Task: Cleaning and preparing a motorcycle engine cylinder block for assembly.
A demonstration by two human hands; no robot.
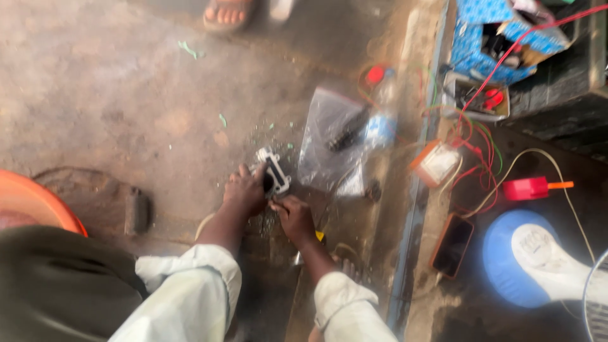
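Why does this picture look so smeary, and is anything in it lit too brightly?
Head view: motion blur softens everything, so the small white part between the left hand and right hand lacks detail; daylight is flat, with soft shadow under the arms; the clear plastic bag shows pale glare.

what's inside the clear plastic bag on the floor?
The clear plastic bag holds one dark elongated object; blur hides what it is. Anything beneath the bag is covered.
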